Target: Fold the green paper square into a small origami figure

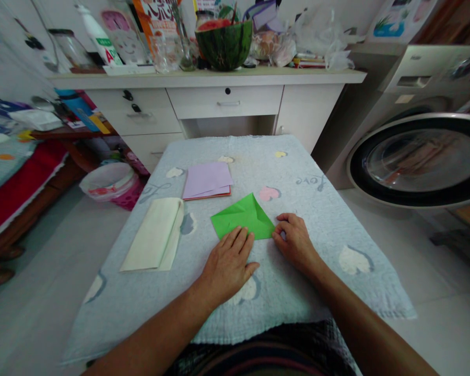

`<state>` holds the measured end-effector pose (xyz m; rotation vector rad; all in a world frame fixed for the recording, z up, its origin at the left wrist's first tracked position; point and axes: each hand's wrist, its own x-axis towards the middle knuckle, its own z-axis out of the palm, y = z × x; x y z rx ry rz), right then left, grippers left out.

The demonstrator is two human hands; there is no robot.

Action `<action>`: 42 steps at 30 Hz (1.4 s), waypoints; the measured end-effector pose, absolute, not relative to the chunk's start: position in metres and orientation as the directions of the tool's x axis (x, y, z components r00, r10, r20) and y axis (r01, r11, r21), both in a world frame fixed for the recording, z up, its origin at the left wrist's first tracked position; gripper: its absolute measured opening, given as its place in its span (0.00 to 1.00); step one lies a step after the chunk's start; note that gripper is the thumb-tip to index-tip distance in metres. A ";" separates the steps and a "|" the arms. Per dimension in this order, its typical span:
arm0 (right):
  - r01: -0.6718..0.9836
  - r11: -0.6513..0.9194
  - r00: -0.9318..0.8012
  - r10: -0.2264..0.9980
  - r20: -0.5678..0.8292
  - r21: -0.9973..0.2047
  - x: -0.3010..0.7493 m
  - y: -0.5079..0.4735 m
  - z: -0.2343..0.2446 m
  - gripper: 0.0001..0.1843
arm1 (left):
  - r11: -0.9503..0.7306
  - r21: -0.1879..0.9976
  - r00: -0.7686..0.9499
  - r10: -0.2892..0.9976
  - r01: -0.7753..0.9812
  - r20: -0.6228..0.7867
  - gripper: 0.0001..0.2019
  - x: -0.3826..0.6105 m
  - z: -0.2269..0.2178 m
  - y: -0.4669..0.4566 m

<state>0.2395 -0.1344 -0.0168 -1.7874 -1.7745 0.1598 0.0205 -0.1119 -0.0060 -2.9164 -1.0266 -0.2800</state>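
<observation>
A partly folded sheet of green paper (241,215) lies on the cloth-covered table. My left hand (229,263) rests flat on its near edge, fingers stretched out and thumb apart. At the paper's right corner, my right hand (295,240) has thumb and index finger pinched together on the tip. Behind and to the left sits a stack of square paper (208,180), lilac on top with a red edge showing below. A folded pale cream sheet (154,235) lies to the left of my left hand.
The tablecloth (317,209) is pale blue with hearts. Beyond it stands a white cabinet (223,99) bearing a cut watermelon (224,47), jars and bags. A washing machine (415,115) with its round door swung out is at right. A pink bin (125,190) stands left.
</observation>
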 end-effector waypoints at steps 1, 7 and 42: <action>0.866 0.081 0.096 0.941 0.324 -0.494 0.239 -0.134 -0.017 0.05 | -0.780 0.026 0.764 0.619 0.626 0.180 0.30 0.020 -0.006 -0.112; 0.863 0.078 0.097 0.944 0.316 -0.499 0.240 -0.135 -0.016 0.05 | -0.777 0.020 0.762 0.622 0.629 0.182 0.31 0.020 -0.006 -0.112; 0.869 0.070 0.109 0.939 0.327 -0.490 0.247 -0.137 -0.017 0.06 | -0.801 0.033 0.781 0.591 0.598 0.204 0.27 0.020 -0.007 -0.110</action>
